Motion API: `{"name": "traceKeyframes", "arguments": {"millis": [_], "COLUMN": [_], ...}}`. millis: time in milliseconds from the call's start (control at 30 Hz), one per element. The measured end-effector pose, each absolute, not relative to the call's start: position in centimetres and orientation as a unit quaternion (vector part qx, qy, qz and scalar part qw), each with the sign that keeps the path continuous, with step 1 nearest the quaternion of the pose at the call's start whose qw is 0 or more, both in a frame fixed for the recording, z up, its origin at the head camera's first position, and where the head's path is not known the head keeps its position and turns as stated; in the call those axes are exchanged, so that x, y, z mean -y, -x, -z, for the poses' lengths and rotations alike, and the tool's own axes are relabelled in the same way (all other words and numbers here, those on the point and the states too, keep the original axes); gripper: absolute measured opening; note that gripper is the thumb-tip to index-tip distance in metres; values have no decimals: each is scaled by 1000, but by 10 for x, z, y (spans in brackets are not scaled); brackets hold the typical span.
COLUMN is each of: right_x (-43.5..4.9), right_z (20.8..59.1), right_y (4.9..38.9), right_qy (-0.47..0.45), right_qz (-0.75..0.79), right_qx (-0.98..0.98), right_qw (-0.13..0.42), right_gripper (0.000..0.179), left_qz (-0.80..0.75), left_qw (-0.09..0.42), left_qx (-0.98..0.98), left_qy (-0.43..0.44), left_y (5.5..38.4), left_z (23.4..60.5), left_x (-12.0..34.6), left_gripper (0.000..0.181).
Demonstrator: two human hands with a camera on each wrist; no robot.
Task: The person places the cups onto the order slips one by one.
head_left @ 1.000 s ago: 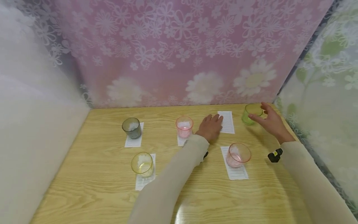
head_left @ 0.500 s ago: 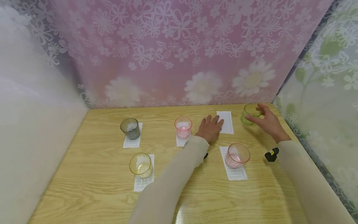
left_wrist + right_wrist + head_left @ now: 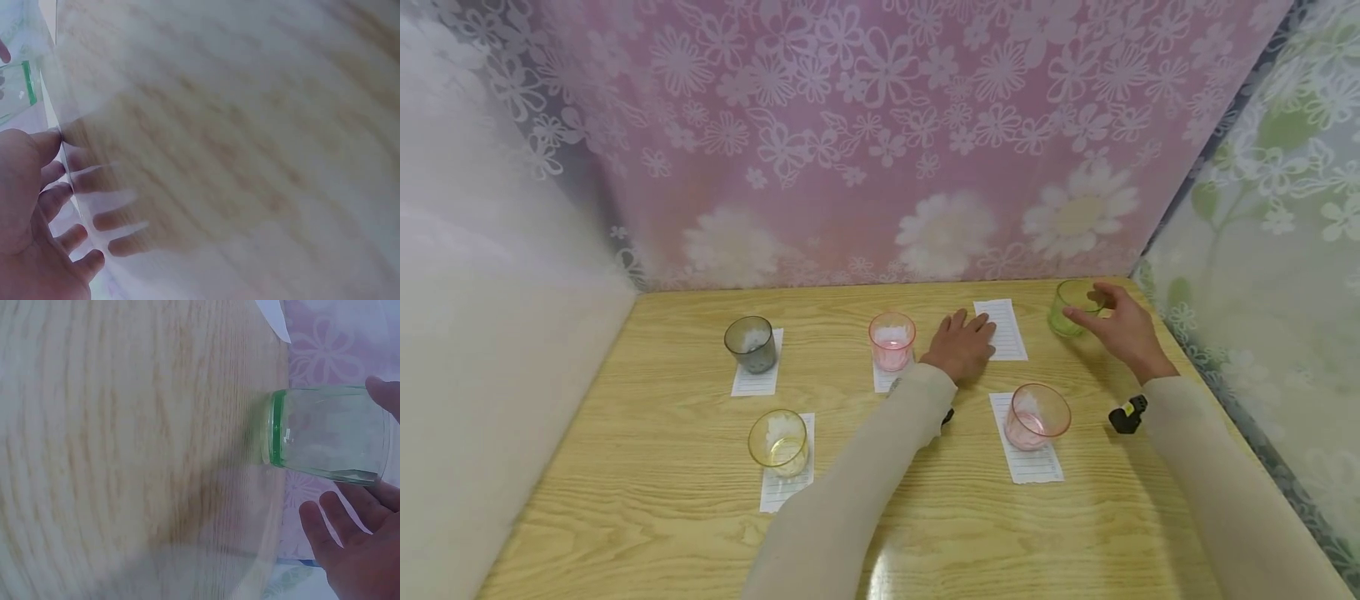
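My left hand [image 3: 961,346] lies with fingers spread, its fingertips on the left edge of a lined paper slip [image 3: 1009,332] near the back of the table. In the left wrist view, the left hand [image 3: 47,212] reaches along the tabletop with loosely bent fingers. At the back right corner, my right hand [image 3: 1123,329] holds a clear green cup [image 3: 1063,317] near its rim, thumb on one side and fingers on the other. The cup [image 3: 331,434] stands upright on the wood beside the slip; the right wrist view shows its green base, with the right hand [image 3: 369,537] around its upper part.
A pink cup [image 3: 892,354], a second pink cup [image 3: 1028,433], a grey cup [image 3: 757,357] and a yellow cup [image 3: 784,458] stand on lined slips. Floral curtains enclose the wooden table [image 3: 647,467] at the back [image 3: 820,183] and right [image 3: 1270,250], and a pale one at left.
Under my left fingers the slip has turned slightly, its far end shifting left. My right fingers have closed in a little on the green cup, which stays at about the same spot.
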State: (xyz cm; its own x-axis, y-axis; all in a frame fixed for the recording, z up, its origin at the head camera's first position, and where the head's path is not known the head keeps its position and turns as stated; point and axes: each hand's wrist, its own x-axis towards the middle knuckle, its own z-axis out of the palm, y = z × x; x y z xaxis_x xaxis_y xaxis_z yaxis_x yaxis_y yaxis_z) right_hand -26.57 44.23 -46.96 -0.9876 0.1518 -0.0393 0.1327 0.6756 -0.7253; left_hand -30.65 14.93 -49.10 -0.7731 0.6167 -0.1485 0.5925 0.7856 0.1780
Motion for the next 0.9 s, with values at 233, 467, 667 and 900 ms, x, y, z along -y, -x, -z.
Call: {"name": "traceKeyframes", "arguments": {"millis": [233,467,667,900], "right_x": [-443,-438,-432,-420], "right_z": [471,468,463,457], "right_y": [263,260,257,255], "right_qy": [74,62,57,42], "right_qz": [-398,-396,-396,-394], "right_qx": [914,916,916,917], "right_qw": [25,30,35,43], "right_gripper": [106,107,106,102], "left_qz": [-63,-65,-60,-58], "left_qw": [113,126,121,115], "left_qx": [-937,-937,-938,-938], "left_qy": [-324,-319,-321,-323], "left_y": [308,308,308,307], "left_z": [491,490,491,495], "left_x": [-146,-144,-144,-142], "left_gripper": [61,64,66,66]}}
